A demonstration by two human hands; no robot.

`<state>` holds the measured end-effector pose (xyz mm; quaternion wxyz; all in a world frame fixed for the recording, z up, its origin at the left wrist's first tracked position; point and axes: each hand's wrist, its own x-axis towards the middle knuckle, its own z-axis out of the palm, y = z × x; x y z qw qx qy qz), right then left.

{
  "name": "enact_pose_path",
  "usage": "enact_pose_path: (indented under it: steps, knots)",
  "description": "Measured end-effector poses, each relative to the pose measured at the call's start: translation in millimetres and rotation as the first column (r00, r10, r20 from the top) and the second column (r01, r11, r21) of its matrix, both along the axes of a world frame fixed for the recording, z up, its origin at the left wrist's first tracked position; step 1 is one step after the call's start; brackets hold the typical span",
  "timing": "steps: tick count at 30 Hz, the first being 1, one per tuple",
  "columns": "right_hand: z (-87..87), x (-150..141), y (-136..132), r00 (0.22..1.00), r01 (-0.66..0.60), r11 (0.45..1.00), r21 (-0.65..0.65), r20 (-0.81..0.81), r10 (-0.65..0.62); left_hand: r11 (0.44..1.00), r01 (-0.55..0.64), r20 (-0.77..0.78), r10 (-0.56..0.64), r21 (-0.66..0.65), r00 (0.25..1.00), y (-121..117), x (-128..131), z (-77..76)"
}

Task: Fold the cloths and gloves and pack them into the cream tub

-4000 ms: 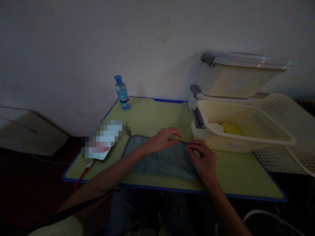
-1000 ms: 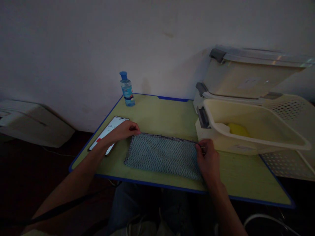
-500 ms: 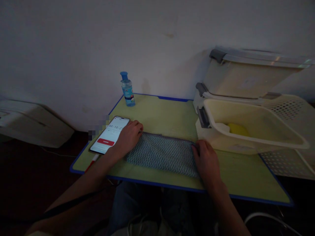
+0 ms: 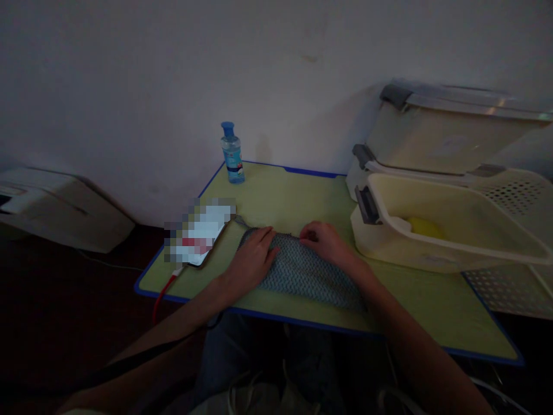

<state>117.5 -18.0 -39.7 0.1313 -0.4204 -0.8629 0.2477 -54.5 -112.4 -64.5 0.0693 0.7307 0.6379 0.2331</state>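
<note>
A folded grey-blue cloth (image 4: 313,276) with a zigzag weave lies along the front of the yellow-green table (image 4: 285,199). A small loop or strip of it pokes out at its far left corner. My left hand (image 4: 254,259) rests flat over the cloth's left end, fingers stretched out. At the middle of the far edge, my right hand (image 4: 322,239) has its fingers curled in, with the thumb and fingertips pinching the cloth's edge. To the left of the cloth lies a phone (image 4: 205,236), its screen lit and partly pixelated, with a red cable (image 4: 164,291) plugged in.
A blue-capped bottle (image 4: 233,161) stands near the table's back left corner. On the right sits an open cream basket (image 4: 415,253) with something yellow (image 4: 425,227) inside. Behind it are lidded plastic boxes (image 4: 423,138). A white case (image 4: 64,207) is at the far left.
My left hand has slid from the cloth's far left corner onto its top. My right hand has left the right end and moved left to the far edge. The view has shifted slightly.
</note>
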Motion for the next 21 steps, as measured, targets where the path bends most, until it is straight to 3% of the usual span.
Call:
enact_pose_path:
  steps: [11,21]
  knots:
    - [-2.8,-2.1,5.3,1.0,-0.019,0.998,-0.06,0.0,0.019,0.996,0.055,-0.125,-0.063,-0.07,0.99,-1.4,-3.3,-9.4]
    - [-1.5,-3.4,1.6,0.997,-0.072,0.997,0.037,0.01,0.071,0.996,0.049,-0.179,-0.061,-0.071,0.982,-1.6,-4.1,-8.4]
